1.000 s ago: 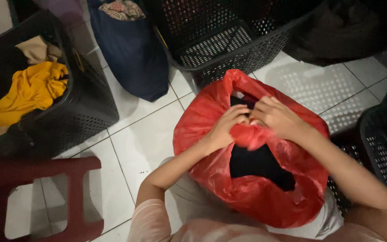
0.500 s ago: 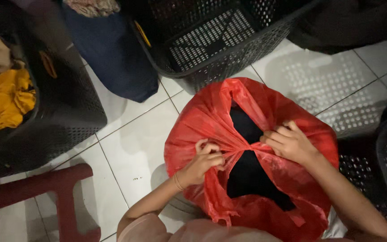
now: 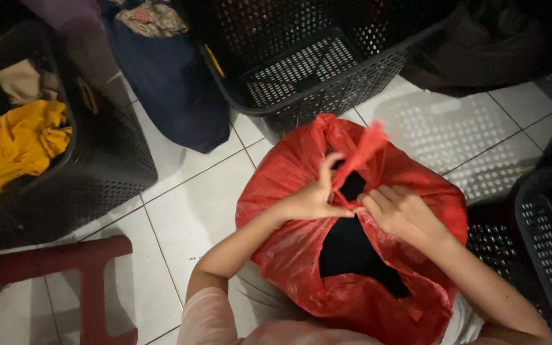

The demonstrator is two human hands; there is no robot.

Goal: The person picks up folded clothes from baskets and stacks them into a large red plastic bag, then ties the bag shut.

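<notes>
Two hands work at the mouth of one red plastic bag point(image 3: 301, 255), which sits on the white tiled floor point(image 3: 186, 217) just in front of the person. The left hand point(image 3: 314, 198) pinches a twisted strip of the bag's plastic between thumb and fingers, holding it upright; the right hand point(image 3: 400, 214) pinches the bag's edge just beside it. Dark cloth point(image 3: 349, 249) shows through the opening. Three black perforated baskets stand around: one empty basket point(image 3: 308, 70) beyond the bag, one basket with yellow cloth point(image 3: 97, 160) at left, one point(image 3: 551, 255) at right. A navy bag point(image 3: 174, 89) stands between two baskets. One dark red stool point(image 3: 52, 268) stands at lower left.
</notes>
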